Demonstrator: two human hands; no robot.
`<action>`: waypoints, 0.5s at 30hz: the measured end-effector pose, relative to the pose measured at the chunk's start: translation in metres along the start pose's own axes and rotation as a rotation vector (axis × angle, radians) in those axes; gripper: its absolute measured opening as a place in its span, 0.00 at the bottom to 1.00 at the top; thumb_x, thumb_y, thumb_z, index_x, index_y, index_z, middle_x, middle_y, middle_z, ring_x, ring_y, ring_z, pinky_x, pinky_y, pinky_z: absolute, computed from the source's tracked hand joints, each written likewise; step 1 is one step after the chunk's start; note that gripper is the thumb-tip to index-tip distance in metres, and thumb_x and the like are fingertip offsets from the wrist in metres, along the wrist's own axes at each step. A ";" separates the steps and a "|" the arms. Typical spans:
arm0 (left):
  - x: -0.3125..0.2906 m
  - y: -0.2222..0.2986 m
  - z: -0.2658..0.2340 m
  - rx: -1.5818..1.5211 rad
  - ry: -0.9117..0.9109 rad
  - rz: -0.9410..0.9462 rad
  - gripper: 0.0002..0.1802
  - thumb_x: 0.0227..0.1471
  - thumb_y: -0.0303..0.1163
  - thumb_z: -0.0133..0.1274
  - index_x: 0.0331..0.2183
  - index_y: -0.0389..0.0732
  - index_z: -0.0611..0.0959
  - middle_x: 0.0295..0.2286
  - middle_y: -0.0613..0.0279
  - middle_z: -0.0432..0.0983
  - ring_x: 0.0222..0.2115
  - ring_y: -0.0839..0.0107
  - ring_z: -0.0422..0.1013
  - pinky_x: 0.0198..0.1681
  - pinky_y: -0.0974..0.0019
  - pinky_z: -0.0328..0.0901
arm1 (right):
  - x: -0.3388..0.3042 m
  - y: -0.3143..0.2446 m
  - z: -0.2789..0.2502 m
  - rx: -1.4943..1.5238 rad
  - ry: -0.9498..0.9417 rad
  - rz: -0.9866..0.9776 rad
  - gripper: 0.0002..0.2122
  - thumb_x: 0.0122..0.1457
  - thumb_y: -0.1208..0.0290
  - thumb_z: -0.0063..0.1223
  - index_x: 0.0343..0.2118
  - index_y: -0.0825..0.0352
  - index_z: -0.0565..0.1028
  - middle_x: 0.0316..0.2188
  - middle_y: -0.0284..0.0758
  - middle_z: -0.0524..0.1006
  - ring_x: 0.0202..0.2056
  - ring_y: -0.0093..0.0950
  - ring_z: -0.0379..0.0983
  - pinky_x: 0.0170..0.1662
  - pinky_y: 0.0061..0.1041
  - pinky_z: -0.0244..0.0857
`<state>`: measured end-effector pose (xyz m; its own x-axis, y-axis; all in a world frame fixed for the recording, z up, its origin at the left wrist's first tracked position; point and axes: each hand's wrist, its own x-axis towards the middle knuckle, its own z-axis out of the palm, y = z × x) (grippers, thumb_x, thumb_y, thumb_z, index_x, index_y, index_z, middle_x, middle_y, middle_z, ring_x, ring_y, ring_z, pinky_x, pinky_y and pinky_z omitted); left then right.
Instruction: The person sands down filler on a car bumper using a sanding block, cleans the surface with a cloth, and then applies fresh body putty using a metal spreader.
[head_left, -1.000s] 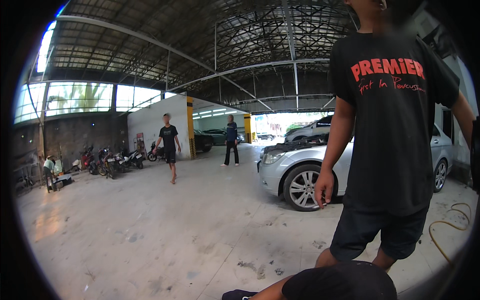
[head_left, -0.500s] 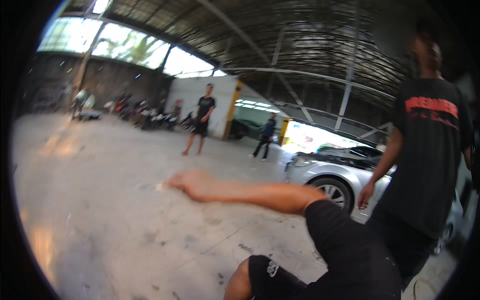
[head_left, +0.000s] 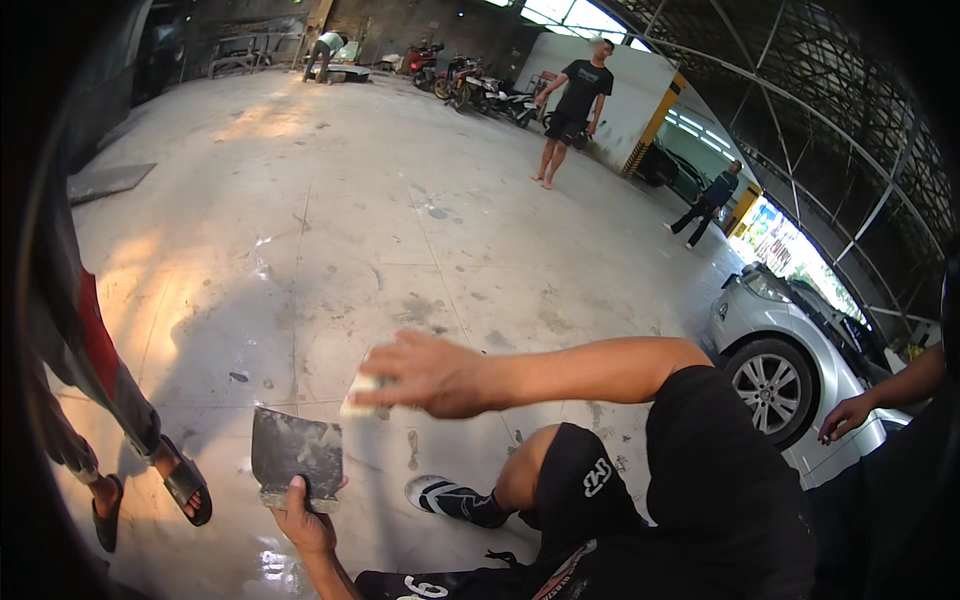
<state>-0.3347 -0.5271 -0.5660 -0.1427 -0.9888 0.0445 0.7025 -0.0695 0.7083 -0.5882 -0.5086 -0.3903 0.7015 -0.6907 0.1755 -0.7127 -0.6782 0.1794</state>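
Head view: a pale, stained concrete floor (head_left: 230,185) spreads beneath a trussed roof (head_left: 790,70). At right stands a silver car (head_left: 745,318), its front wheel (head_left: 770,388) toward me; at the far wall, a row of motorcycles (head_left: 462,82). A bystander in a dark T-shirt (head_left: 580,95) stands in mid-floor, and a second in a dark blue top (head_left: 718,190) stands nearer the car. Grey trousers with a red panel (head_left: 80,335) mark a person close at my left; another person's hand (head_left: 850,415) hangs at far right.

Low and left of centre, the dark plate (head_left: 295,450), nearly square and smeared with pale residue, is held up in front of me. My left grip (head_left: 308,528) is clamped on its near edge, thumb upon the face, a fingertip showing at the right side. I judge it stiff and fairly light, perhaps slick where smeared; the near edge, pinched with support from below, is the sound hold.

Smallest is the pale flat piece (head_left: 358,396), just beyond the plate's far right corner; contact between them cannot be told. My right grip (head_left: 435,375), blurred, appears closed over it. Probably thin, light and somewhat flexible, it is best pinched along its back edge.
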 end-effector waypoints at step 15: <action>-0.055 0.034 0.010 0.280 -0.068 -0.345 0.29 0.51 0.33 0.54 0.53 0.32 0.69 0.45 0.51 0.72 0.46 0.62 0.69 0.47 0.57 0.65 | 0.008 -0.045 0.052 0.268 0.345 -0.062 0.19 0.51 0.72 0.50 0.48 0.54 0.73 0.40 0.36 0.71 0.47 0.35 0.66 0.46 0.38 0.60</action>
<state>-0.3103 -0.4739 -0.5371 -0.3876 -0.9025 -0.1878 0.3910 -0.3455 0.8531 -0.5509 -0.4973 -0.4475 0.6709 -0.5532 0.4939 -0.6135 -0.7882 -0.0494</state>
